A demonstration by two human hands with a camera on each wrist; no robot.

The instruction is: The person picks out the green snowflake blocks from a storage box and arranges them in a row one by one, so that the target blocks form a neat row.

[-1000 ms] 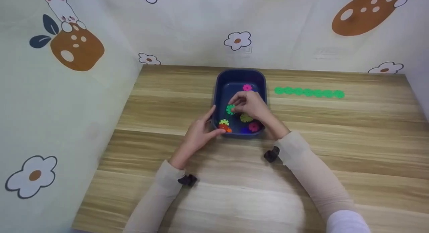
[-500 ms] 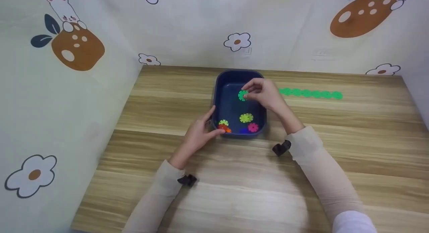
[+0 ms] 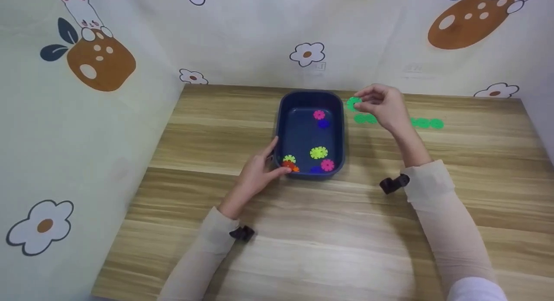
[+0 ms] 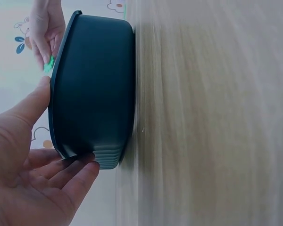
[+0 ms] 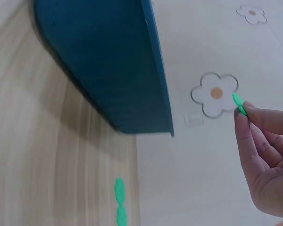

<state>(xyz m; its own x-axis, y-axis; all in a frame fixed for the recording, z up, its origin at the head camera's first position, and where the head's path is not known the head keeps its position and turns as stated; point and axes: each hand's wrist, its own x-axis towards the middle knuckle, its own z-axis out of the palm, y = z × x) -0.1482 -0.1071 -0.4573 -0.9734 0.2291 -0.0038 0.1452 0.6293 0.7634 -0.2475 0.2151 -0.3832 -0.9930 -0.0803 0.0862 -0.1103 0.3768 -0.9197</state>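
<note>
My right hand (image 3: 388,108) pinches a green notched plastic disc (image 3: 352,104) between thumb and fingertips, raised just past the right rim of the dark blue plastic bin (image 3: 298,134). Edge-on, the green disc (image 5: 239,103) shows in the right wrist view. Below that hand lies a straight row of green discs (image 3: 426,123), its middle hidden by the hand. At the bin's near left corner, my left hand (image 3: 255,173) holds on, thumb on the rim and fingers against the outer wall. In the left wrist view the fingers (image 4: 80,181) curl at the bin's corner.
Inside the bin lie pink discs (image 3: 319,114), blue discs (image 3: 323,124), yellow discs (image 3: 319,152) and orange-red ones (image 3: 289,165). The bin stands near the back of a wooden table (image 3: 329,231), close to a patterned wall covering (image 3: 251,41).
My right hand has carried the green disc up from inside the bin, rightward over the rim to above the green row. The left hand and bin have stayed put.
</note>
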